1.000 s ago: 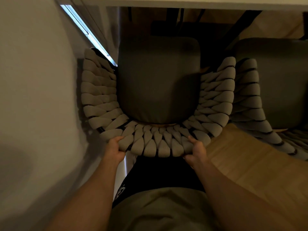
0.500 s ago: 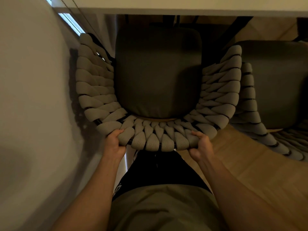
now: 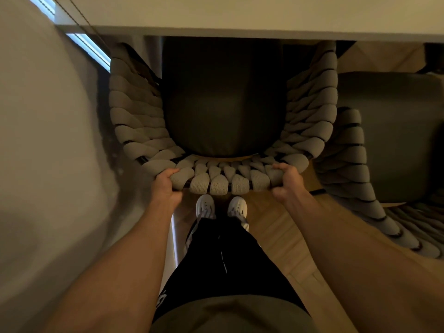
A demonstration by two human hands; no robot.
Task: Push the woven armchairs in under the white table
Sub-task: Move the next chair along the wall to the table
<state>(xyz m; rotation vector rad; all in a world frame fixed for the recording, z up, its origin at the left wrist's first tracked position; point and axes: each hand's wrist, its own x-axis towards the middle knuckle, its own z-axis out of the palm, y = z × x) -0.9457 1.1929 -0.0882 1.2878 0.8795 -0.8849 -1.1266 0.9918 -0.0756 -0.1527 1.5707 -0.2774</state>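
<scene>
A woven armchair [image 3: 134, 131] with thick beige straps and a dark seat cushion stands straight ahead of me. Its front part lies under the edge of the white table [image 3: 240, 13]. My left hand [image 3: 165, 186] grips the left end of the chair's back rim. My right hand [image 3: 286, 181] grips the right end of the same rim. A second woven armchair [image 3: 348, 169] with a dark cushion stands to the right, farther out from the table.
A pale wall [image 3: 48, 140] runs close along the chair's left side, with a bright strip of light at its foot. Wooden floor [image 3: 283, 236] lies to the right. My white shoes [image 3: 221, 207] stand just behind the chair.
The chair has slid forward, and more of its seat and arms now lies beneath the tabletop. Both hands kept their grip on the back rim and followed it.
</scene>
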